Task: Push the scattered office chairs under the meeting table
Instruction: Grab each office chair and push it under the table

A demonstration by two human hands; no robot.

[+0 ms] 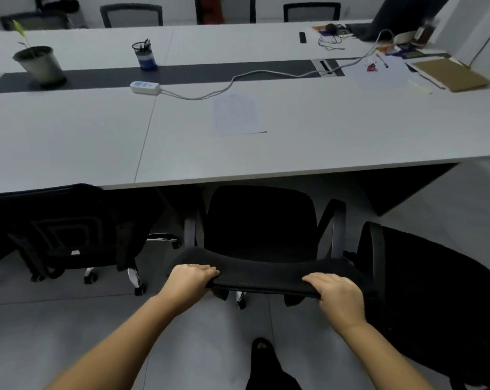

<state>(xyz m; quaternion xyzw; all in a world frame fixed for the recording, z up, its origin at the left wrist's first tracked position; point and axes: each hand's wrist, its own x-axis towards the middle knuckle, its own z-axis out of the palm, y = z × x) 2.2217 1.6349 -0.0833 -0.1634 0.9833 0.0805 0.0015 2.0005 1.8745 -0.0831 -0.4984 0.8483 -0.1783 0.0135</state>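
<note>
Two bare hands grip the top edge of a black office chair's backrest (266, 273) at a long grey meeting table (322, 142). The left hand (190, 280) is clamped on the backrest's left end, fingers curled over the top; the right hand (336, 294) is clamped on its right end in the same way. The held chair's seat (262, 220) lies beyond the hands, its front edge level with the table's near edge.

Three chairs stand on the near side: a second chair (69, 235) at left, close against the table, the held one in the middle, and a third chair (435, 291) at right, just beside the held one and clear of the table. Two more chair backs (131, 14) show along the far side. On the tabletop sit one potted plant (38, 61), one pen holder (146, 56), one white power strip (144, 87) and one loose sheet of paper (236, 114).
</note>
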